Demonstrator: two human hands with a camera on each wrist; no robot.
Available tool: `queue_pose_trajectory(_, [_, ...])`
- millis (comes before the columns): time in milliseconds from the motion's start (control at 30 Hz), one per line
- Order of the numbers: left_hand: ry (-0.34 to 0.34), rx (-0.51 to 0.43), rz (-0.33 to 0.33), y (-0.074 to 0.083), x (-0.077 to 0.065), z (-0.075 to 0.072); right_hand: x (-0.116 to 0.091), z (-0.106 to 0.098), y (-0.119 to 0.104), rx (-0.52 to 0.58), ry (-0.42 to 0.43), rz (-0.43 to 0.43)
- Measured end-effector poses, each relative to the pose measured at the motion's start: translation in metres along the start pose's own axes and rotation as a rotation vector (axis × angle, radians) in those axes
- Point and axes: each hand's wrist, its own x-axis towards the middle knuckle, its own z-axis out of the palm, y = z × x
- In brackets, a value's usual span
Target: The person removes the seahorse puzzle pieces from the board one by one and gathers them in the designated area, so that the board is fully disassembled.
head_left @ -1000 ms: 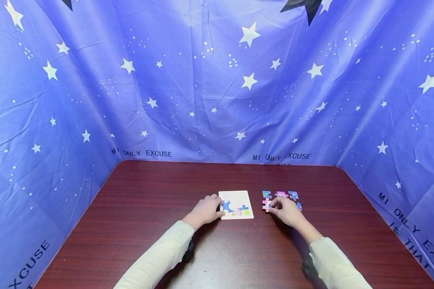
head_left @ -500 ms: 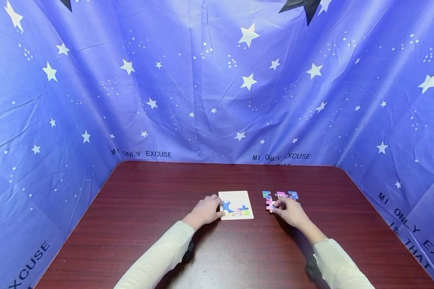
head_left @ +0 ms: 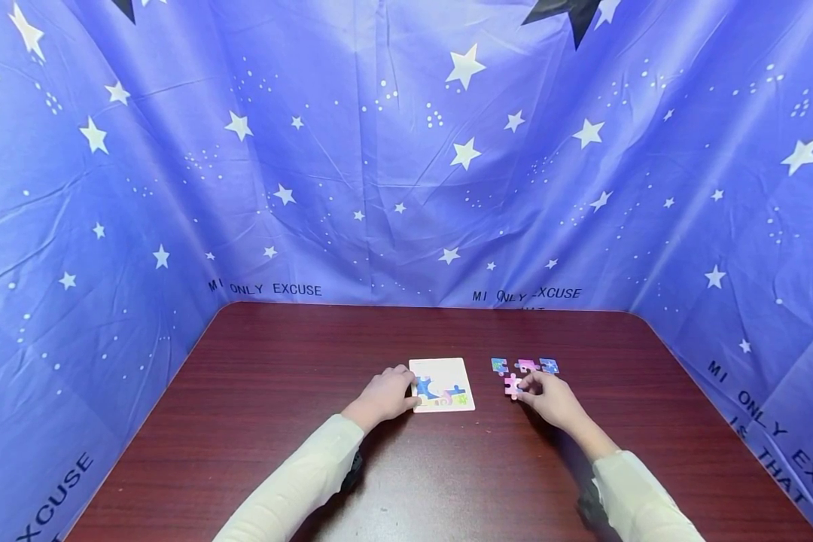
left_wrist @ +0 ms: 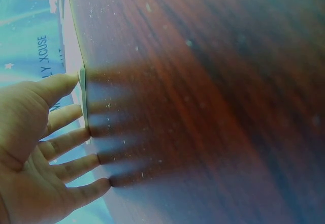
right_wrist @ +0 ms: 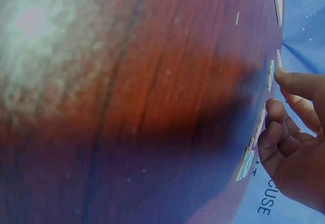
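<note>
A square white puzzle board (head_left: 440, 370) lies mid-table with several blue, pink and green pieces (head_left: 424, 388) along its lower part. My left hand (head_left: 383, 393) rests against its left edge; in the left wrist view the left hand (left_wrist: 35, 132) has its fingers spread and fairly straight, tips at the board's edge. To the right of the board, my right hand (head_left: 549, 399) pinches a pink puzzle piece (head_left: 512, 386) between thumb and finger. In the right wrist view, the other fingers of the right hand (right_wrist: 294, 148) curl loosely.
Behind the right hand lie loose puzzle pieces: a blue-green one (head_left: 499, 365), a pink one (head_left: 527, 365) and a blue one (head_left: 549, 365). The dark red wooden table (head_left: 278, 361) meets a blue star-patterned curtain (head_left: 406, 150) at the back and sides.
My right hand has moved a little to the right with the pink puzzle piece, away from the blue-green piece. A blue piece at the far right is now hidden behind that hand. The left hand is unmoved.
</note>
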Motion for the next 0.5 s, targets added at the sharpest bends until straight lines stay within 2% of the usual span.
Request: queue_pose_trajectory(500, [0.028,0.017,0.020,-0.0019,0.0004,0.0020,-0.0040,-0.0037,0.0026,0.004,-0.024,0.060])
